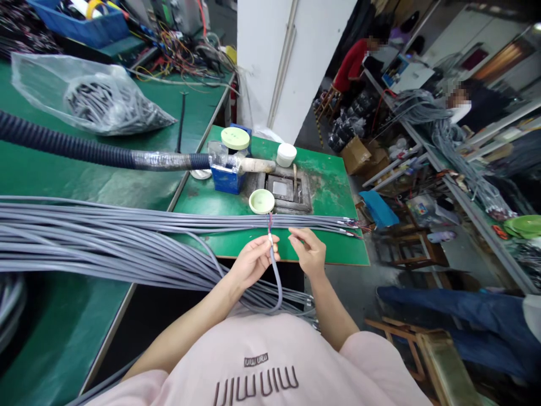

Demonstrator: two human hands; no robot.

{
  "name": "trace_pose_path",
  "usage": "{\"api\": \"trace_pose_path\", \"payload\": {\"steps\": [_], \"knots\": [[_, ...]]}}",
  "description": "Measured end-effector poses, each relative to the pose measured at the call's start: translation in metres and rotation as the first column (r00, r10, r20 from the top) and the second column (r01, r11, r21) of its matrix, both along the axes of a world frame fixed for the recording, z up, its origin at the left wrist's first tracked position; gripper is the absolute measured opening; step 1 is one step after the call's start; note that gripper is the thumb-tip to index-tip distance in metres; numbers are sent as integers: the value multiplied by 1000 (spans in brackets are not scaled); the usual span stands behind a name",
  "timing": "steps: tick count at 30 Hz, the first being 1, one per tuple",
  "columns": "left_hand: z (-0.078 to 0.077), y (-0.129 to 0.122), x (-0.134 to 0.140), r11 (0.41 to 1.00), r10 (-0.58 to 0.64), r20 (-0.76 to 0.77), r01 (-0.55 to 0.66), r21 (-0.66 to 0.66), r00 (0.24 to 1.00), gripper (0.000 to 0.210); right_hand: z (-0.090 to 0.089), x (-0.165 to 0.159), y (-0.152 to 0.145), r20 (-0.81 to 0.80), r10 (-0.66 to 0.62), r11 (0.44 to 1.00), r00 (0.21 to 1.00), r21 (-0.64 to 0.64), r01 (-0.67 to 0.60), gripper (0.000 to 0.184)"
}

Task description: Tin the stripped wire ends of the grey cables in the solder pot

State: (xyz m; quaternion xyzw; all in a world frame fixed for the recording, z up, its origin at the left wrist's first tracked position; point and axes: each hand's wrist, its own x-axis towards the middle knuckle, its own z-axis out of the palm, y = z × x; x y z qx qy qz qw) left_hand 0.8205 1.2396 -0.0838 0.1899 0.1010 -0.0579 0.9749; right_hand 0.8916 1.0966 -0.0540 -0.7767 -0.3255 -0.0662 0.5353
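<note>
My left hand (pixel 256 259) pinches a grey cable (pixel 276 276) close to its stripped end, where thin reddish wires (pixel 270 223) point away from me. My right hand (pixel 309 251) is just to the right of that end, apart from the cable, its thumb and fingers curled close together; whether anything tiny sits between them I cannot make out. Beyond the wire tips stands a small pale-green bowl (pixel 261 201). A row of grey cables (pixel 220 221) lies across the green table behind my hands, and a thicker bundle (pixel 127 254) runs down toward my lap.
A square solder-pot-like metal well (pixel 281 189) is set in the green table (pixel 329 180). Around it are a ribbed hose (pixel 160 160), a blue box (pixel 227 179) and a white tub (pixel 286 154). Left lies a plastic bag (pixel 97 101) of cable pieces. People sit at right.
</note>
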Motion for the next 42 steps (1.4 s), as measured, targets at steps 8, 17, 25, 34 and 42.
{"api": "trace_pose_path", "payload": {"steps": [8, 17, 25, 34, 42], "knots": [[11, 11, 6, 996, 66, 11, -66, -67, 998, 25, 3, -11, 7, 456, 334, 918, 825, -354, -176, 39], [11, 9, 2, 992, 71, 5, -70, -107, 997, 20, 1, -6, 18, 478, 355, 922, 803, -323, -215, 39], [20, 7, 1, 995, 68, 14, -67, -76, 998, 21, 2, -7, 20, 514, 318, 942, 797, -270, -202, 34], [15, 29, -12, 757, 235, 129, -265, 597, 963, 29, 20, 10, 16, 510, 153, 986, 846, -137, -96, 29], [-10, 68, -21, -77, 357, 473, -479, 874, 805, 14, 33, 35, 13, 424, -81, 996, 902, 11, 84, 23]]}}
